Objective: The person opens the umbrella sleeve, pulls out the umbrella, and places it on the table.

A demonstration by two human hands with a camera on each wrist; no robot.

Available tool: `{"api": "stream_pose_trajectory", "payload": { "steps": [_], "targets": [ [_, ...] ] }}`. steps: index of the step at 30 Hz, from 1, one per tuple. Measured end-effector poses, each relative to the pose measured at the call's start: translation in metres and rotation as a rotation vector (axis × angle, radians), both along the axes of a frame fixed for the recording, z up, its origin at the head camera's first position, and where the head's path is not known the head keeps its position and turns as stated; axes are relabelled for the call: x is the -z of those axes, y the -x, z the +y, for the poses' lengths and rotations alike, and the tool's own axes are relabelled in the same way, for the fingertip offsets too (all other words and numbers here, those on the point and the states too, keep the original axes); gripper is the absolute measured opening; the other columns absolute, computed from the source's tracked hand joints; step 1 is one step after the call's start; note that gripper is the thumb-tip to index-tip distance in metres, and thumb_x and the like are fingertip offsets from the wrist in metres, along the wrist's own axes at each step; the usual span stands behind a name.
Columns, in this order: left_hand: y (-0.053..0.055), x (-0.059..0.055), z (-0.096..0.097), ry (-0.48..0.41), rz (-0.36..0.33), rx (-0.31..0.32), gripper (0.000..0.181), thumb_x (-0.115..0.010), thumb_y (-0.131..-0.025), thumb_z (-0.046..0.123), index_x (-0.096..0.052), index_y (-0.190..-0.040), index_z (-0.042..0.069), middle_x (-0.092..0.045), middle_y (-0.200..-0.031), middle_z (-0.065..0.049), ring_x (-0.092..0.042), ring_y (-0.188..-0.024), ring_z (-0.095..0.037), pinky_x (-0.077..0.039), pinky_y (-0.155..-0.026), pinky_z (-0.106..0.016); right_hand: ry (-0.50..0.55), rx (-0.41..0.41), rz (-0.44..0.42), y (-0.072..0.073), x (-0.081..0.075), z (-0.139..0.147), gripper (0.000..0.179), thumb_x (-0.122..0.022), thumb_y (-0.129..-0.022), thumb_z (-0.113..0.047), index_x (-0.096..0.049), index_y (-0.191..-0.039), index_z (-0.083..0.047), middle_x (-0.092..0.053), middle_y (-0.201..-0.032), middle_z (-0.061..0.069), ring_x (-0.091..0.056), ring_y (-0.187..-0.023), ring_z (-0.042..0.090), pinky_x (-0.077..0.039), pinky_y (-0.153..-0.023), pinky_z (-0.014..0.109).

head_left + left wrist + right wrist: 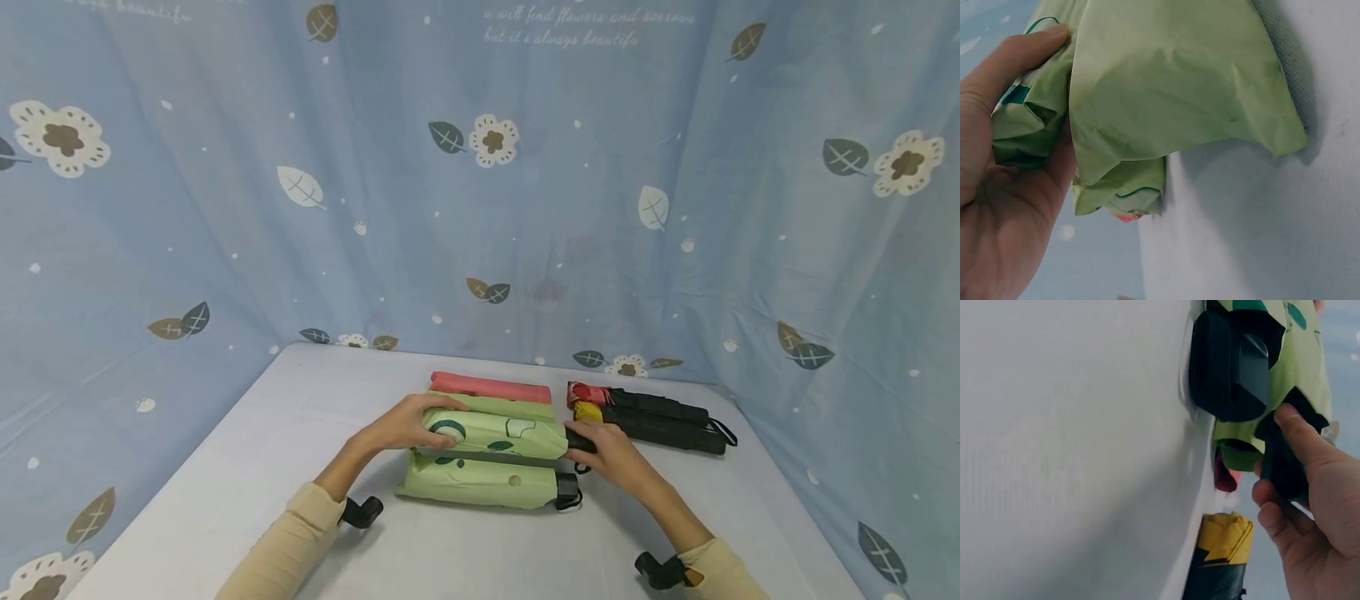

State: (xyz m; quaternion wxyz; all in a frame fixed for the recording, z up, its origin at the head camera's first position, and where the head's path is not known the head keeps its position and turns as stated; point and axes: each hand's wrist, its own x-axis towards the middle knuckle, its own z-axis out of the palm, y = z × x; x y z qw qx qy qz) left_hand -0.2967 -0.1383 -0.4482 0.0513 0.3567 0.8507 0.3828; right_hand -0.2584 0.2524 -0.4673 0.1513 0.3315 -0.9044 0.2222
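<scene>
Both hands hold a folded green umbrella (pixel 510 435) with a leaf print, level above the table. Its cloth left end is gripped by the left hand (pixel 412 423), thumb toward the front; in the left wrist view that umbrella (pixel 1032 119) shows between thumb and fingers. My right hand (pixel 611 454) grips the black handle (pixel 1285 465) at the other end. In front lies a second green umbrella (pixel 480 483), its black handle (pixel 1232 369) pointing right. Just behind the held umbrella lies another green one (pixel 510 407), partly hidden.
A pink folded umbrella (pixel 491 387) lies at the back of the row. To the right lie two black ones, one with a yellow end (pixel 588 412) and one with a red end (pixel 588 393). A patterned blue curtain (pixel 480 208) rises behind the white table (pixel 337 375).
</scene>
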Motion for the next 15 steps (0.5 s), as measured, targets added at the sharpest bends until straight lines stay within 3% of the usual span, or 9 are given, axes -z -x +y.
{"api": "stream_pose_trajectory", "payload": {
  "steps": [7, 15],
  "targets": [
    [-0.002, -0.002, -0.004, -0.055, -0.01, -0.003, 0.052, -0.078, -0.082, 0.041, -0.059, -0.13, 0.038, -0.058, -0.137, 0.01, -0.056, -0.124, -0.017, -0.049, -0.095, -0.043, 0.041, 0.038, 0.043, 0.0, -0.003, 0.008, 0.048, -0.076, -0.084, -0.027, -0.066, -0.127, -0.01, -0.068, -0.125, 0.01, -0.068, -0.109, 0.026, -0.057, -0.084, 0.045],
    [-0.003, 0.001, -0.005, -0.099, 0.021, -0.005, 0.051, -0.078, -0.083, 0.037, -0.06, -0.13, 0.035, -0.059, -0.135, 0.01, -0.055, -0.127, -0.016, -0.048, -0.099, -0.043, 0.034, 0.072, -0.004, -0.001, 0.0, 0.012, 0.046, -0.077, -0.084, -0.032, -0.068, -0.122, -0.009, -0.068, -0.123, 0.014, -0.066, -0.111, 0.032, -0.054, -0.089, 0.052]
  ]
}}
